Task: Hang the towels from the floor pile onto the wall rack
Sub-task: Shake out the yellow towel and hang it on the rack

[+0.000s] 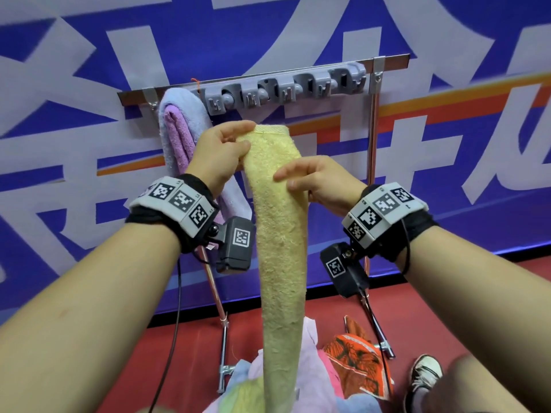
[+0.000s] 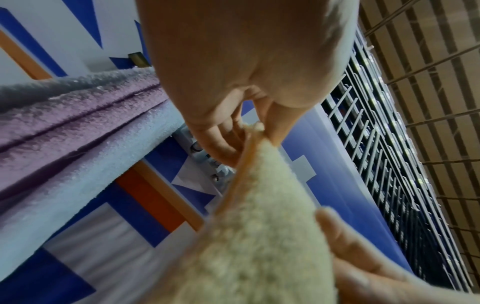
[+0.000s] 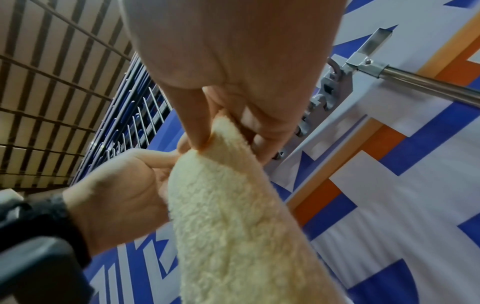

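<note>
Near: floor pile [image 1: 298, 380] at feet, yellow towel [image 1: 280, 234] rising from it. My left hand [image 1: 220, 153] pinches its top hem below grey wall rack [image 1: 286, 87]; right hand [image 1: 319, 180] pinches lower. Risk: long tail drags pile; loose pinch drops hem.

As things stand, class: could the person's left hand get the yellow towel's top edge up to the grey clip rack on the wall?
Probably yes. The left hand pinches the yellow towel at its top corner just below the grey clip rack, with open space between. The hung blue and purple towels sit off to the left.
</note>
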A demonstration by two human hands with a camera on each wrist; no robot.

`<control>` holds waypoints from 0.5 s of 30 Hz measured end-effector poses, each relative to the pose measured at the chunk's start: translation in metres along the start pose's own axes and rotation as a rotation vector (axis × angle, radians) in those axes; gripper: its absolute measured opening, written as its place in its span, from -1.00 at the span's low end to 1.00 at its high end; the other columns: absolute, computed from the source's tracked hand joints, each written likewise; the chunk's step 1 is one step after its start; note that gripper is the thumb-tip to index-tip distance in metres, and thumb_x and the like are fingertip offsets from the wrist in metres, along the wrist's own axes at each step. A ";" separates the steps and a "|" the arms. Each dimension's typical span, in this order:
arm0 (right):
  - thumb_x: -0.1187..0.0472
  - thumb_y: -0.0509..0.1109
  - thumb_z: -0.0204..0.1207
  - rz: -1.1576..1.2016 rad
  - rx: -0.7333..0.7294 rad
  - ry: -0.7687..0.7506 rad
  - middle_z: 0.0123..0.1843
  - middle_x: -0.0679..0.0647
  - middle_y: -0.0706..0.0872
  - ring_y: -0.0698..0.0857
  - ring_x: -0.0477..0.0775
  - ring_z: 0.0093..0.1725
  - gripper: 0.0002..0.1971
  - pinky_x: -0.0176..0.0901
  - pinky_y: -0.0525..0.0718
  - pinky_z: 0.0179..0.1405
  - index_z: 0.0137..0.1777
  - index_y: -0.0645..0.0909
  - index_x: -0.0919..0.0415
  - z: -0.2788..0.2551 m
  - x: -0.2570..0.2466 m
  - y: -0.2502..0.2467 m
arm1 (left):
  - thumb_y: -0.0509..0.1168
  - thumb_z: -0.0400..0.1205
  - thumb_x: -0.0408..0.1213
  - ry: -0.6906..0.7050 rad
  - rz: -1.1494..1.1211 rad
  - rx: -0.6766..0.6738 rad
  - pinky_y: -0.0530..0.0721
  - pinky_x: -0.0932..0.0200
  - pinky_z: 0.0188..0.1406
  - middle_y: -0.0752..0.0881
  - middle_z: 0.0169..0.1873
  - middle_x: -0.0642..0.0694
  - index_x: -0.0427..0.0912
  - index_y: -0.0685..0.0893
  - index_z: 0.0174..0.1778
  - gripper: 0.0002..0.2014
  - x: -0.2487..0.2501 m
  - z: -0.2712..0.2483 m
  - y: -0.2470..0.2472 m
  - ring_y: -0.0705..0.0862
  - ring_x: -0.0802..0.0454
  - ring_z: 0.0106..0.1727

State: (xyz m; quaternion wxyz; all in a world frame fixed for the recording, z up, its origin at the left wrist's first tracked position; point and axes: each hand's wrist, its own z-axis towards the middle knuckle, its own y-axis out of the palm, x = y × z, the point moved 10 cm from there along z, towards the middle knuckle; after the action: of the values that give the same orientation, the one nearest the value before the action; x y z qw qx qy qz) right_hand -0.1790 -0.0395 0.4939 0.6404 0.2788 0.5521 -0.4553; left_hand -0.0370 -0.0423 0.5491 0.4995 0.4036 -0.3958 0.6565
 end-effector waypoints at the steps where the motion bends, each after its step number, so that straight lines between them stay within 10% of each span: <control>1: 0.63 0.19 0.49 0.021 0.011 -0.014 -0.22 -0.02 0.68 0.66 -0.27 -0.39 -0.63 -0.40 0.58 -0.43 -0.16 0.68 0.18 0.001 -0.005 0.000 | 0.19 0.68 -0.48 -0.030 -0.056 -0.017 0.72 0.10 -0.03 0.66 -0.02 -0.02 -0.16 0.53 0.41 -0.63 -0.005 -0.001 0.000 0.68 0.02 -0.01; 7: 0.68 0.10 0.44 0.124 0.092 -0.057 -0.17 0.03 0.68 0.65 -0.15 -0.34 -0.57 -0.34 0.58 -0.44 -0.08 0.65 0.19 0.010 -0.027 -0.007 | 0.26 0.68 -0.28 -0.169 -0.129 -0.222 0.69 0.17 -0.09 0.56 0.36 0.07 0.17 -0.05 0.66 -0.25 -0.042 -0.026 0.030 0.71 0.18 0.08; 15: 0.65 0.11 0.46 0.206 0.242 -0.027 0.01 0.11 0.67 0.66 0.07 -0.07 -0.55 -0.21 0.65 -0.29 0.04 0.66 0.15 0.015 -0.025 -0.037 | 0.23 0.57 -0.67 0.005 -0.029 -0.225 0.67 0.25 -0.34 0.70 -0.23 -0.12 0.09 0.08 0.61 -0.17 -0.028 -0.035 0.041 0.70 0.16 -0.29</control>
State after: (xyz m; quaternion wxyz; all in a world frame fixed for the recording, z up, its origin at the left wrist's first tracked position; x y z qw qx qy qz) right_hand -0.2042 -0.0614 0.5268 0.6528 0.4030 0.4531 -0.4541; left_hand -0.0767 -0.0274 0.5058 0.5521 0.3491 -0.4597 0.6017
